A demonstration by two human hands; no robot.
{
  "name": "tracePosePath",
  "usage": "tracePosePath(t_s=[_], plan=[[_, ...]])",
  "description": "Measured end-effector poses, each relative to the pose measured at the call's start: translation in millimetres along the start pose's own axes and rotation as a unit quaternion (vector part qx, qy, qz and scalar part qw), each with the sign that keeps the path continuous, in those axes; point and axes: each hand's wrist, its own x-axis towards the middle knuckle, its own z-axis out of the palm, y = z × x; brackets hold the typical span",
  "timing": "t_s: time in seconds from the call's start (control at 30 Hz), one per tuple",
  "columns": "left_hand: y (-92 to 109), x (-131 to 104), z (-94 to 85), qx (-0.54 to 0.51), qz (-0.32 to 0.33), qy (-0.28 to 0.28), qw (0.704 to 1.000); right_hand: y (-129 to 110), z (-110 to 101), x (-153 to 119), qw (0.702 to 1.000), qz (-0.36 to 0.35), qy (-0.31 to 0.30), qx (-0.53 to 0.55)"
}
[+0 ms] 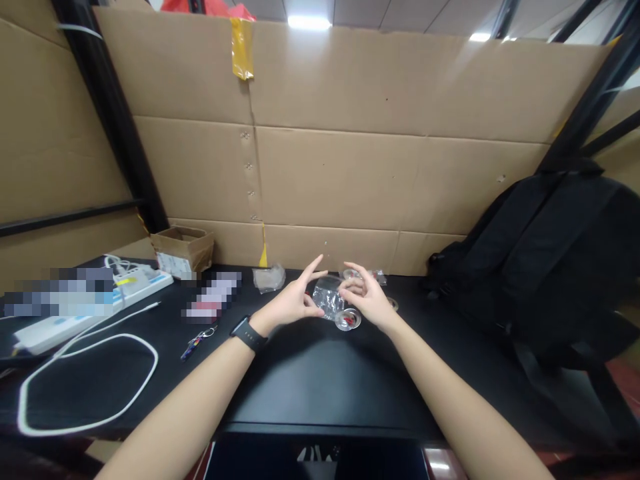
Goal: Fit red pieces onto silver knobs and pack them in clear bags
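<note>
A small clear plastic bag is stretched between my two hands above the black tabletop. On its left side, my left hand has its thumb by the lower edge, with the index finger stretched out; the fingers' grip is partly hidden. My right hand pinches the bag's right side with curled fingers, its index finger raised. Just below the bag lie round clear discs with red marks, close under my right hand. Behind my right hand, a clear packet with more round pieces is partly covered.
A crumpled clear bag, patterned keychain and small cardboard box lie to the left. Farther left are a white power strip and a looped white cable. A black backpack stands right; a cardboard wall closes the back.
</note>
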Motion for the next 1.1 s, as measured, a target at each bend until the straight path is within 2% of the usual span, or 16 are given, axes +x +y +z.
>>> tracePosePath(t_s=[0.07,0.1,0.17,0.23,0.37,0.5,0.63,0.7,0.77,0.87,0.93,1.03,1.1], plan=[[-1,0,0.9,0.069,0.025,0.017,0.997,6,2,3,0.999,0.002,0.025,-0.027],[0,0,2.9,0.122,0.047,0.053,0.990,7,3,4,0.999,0.007,0.036,-0.040],[5,1,10.3,0.246,0.091,0.150,0.953,10,3,5,0.996,0.017,0.063,-0.063],[14,1,21.4,0.351,0.110,0.201,0.908,11,5,5,0.992,0.025,0.095,-0.078],[30,-1,43.3,0.472,0.108,0.137,0.864,11,16,3,0.988,0.029,0.135,-0.070],[25,-3,50.1,0.548,0.096,0.120,0.822,8,31,-1,0.989,0.029,0.140,-0.045],[17,-1,44.6,0.536,0.091,0.138,0.828,5,32,-2,0.992,0.037,0.117,-0.015],[17,1,35.1,0.523,0.084,0.163,0.832,6,27,0,0.991,0.046,0.124,-0.019],[18,3,17.2,0.519,0.060,0.208,0.827,7,20,2,0.990,0.049,0.133,-0.026],[11,-2,-25.2,0.515,-0.012,0.323,0.794,8,13,5,0.988,0.024,0.152,-0.033],[-1,-9,-56.5,0.510,-0.055,0.385,0.768,8,11,6,0.985,0.005,0.168,-0.040],[-26,-20,-91.5,0.508,-0.087,0.377,0.770,10,7,7,0.984,-0.006,0.169,-0.057],[-43,-24,-101.9,0.515,-0.103,0.343,0.778,12,4,8,0.984,-0.008,0.163,-0.069]])
